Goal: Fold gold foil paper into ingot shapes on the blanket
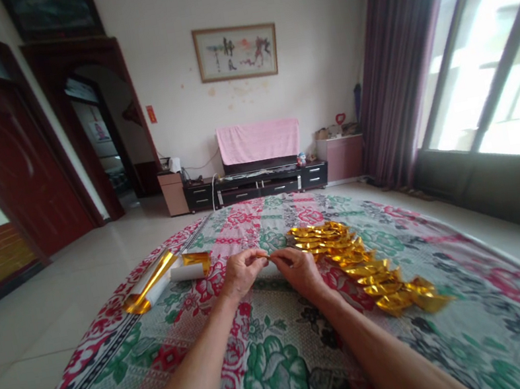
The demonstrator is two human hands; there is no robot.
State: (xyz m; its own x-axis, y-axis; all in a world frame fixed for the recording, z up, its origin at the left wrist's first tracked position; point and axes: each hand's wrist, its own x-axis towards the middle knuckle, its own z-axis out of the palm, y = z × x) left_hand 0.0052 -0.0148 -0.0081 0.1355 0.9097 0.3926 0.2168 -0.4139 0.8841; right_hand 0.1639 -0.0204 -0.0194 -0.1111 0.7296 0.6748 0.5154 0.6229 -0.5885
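Observation:
My left hand [242,271] and my right hand [298,269] meet over a flowered cloth [280,365], fingers pinched together on a small piece of gold foil paper [265,256] held between them. To the right of my right hand lies a long heap of folded gold foil pieces [360,264]. To the left of my left hand rest a stack of gold foil sheets [152,282] and a white roll [187,272].
The flowered cloth covers a large low surface on a tiled floor [24,343]. A dark TV cabinet [256,185] with a pink cover stands at the far wall. A dark red door [13,164] is at left, a window with curtains [397,56] at right.

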